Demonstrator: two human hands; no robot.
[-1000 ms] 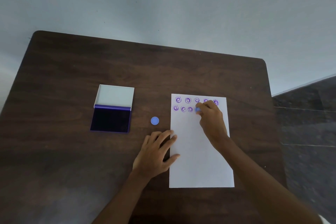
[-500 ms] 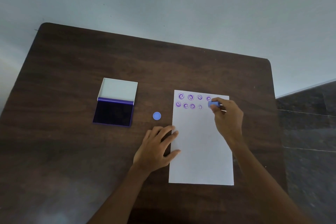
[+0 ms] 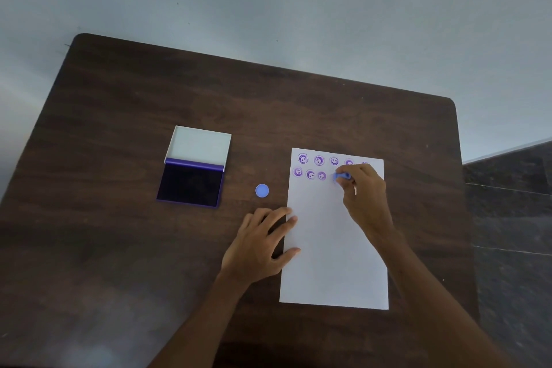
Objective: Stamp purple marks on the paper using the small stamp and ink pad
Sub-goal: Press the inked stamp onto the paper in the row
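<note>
A white paper (image 3: 328, 248) lies on the dark wooden table (image 3: 119, 248), with two rows of round purple marks (image 3: 310, 167) along its top edge. My right hand (image 3: 364, 197) pinches the small blue stamp (image 3: 341, 177) and holds it low over the second row, to the right of the third mark there. My left hand (image 3: 261, 243) rests flat, fingers spread, on the paper's left edge. The open ink pad (image 3: 191, 184), dark purple with a white lid folded back, sits to the left.
A small round blue cap (image 3: 262, 190) lies on the table between the ink pad and the paper. The table's far edge meets a pale wall. A dark tiled floor (image 3: 513, 218) shows past the table's right edge.
My right hand lifted the stamp off the second row, swung right, and has come back left and down to the same row. The left hand has stayed on the paper.
</note>
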